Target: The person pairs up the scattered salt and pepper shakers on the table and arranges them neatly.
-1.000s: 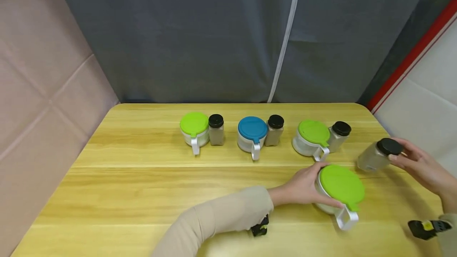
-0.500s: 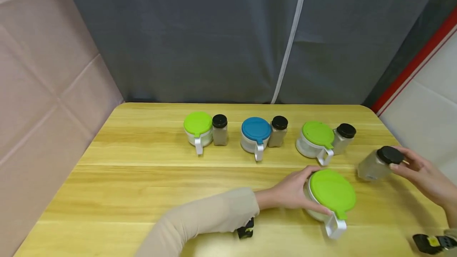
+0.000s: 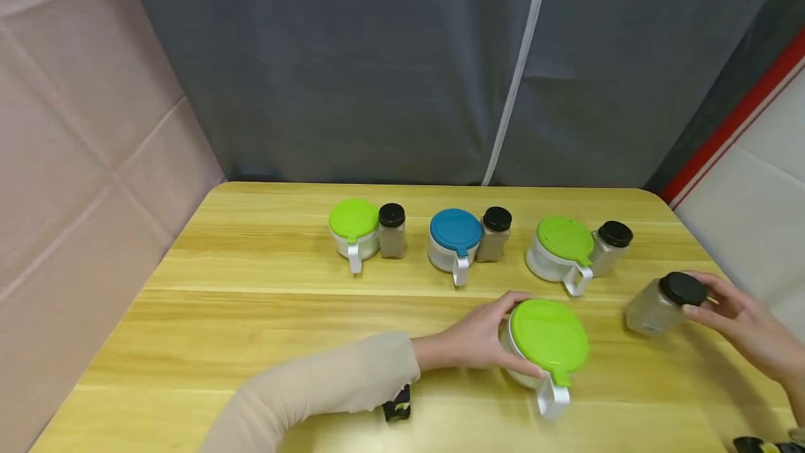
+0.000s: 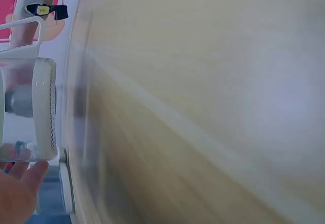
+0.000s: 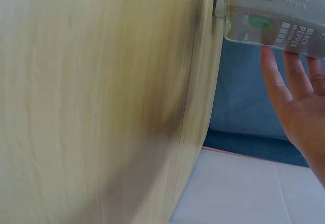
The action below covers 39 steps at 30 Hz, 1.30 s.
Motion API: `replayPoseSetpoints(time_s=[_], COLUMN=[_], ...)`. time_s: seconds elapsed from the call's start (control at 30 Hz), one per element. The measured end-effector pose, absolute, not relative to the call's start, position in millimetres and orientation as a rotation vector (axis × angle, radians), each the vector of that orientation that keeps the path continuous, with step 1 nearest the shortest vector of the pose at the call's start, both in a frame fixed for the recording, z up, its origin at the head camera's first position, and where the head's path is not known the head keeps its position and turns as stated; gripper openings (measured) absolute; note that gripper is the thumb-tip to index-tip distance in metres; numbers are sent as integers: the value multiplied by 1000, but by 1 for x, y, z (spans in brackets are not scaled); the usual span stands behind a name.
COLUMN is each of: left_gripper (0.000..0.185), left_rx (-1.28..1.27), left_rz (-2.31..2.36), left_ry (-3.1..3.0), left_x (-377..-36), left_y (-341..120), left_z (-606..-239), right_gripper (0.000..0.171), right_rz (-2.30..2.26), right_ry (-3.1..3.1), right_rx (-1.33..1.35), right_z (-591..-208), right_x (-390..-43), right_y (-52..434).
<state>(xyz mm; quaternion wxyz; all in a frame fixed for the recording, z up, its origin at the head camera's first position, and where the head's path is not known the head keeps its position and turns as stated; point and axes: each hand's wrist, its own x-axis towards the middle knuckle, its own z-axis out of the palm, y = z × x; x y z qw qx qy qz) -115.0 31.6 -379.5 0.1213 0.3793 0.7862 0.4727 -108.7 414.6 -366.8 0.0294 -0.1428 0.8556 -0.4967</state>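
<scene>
My left hand (image 3: 481,334) grips a seasoning jar with a green lid (image 3: 549,341) and white handle by its side, thumb near the handle. In the left wrist view the jar's white base (image 4: 44,109) appears a little above the table. My right hand (image 3: 745,324) holds a pepper bottle (image 3: 654,310) by its black cap, slightly tilted. Its label reads black pepper in the right wrist view, where the bottle (image 5: 277,16) has fingers (image 5: 297,76) along its side. Whether the bottle's base touches the table I cannot tell.
Along the back of the wooden table (image 3: 251,341) stand a green-lidded jar (image 3: 354,226), a blue-lidded jar (image 3: 455,236) and another green-lidded jar (image 3: 560,250). Each has a black-capped bottle (image 3: 392,233) close at its right. A grey curtain (image 3: 352,75) hangs behind.
My left hand has carried the green-lidded jar leftward, away from the pepper bottle. The right hand and bottle have come slightly nearer the front. The head view has shifted slightly.
</scene>
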Motion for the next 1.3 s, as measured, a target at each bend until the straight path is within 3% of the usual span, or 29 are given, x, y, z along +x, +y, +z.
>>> replayPoseSetpoints(time_s=[0.77, 1.0, 1.3], left_gripper=[87, 85, 86], left_rx=[1101, 1005, 965], left_rz=[1453, 1465, 1518], left_ry=[2312, 2308, 2330], left_x=[-119, -108, -112], left_y=[-49, -75, -110], left_z=[-385, -364, -382], right_gripper=[50, 49, 48], right_rz=[-1642, -1578, -1536], right_ry=[2498, 2519, 2534], right_rx=[-596, -642, -689], right_z=[-364, -359, -355], right_x=[-93, -88, -88], right_y=[374, 356, 333])
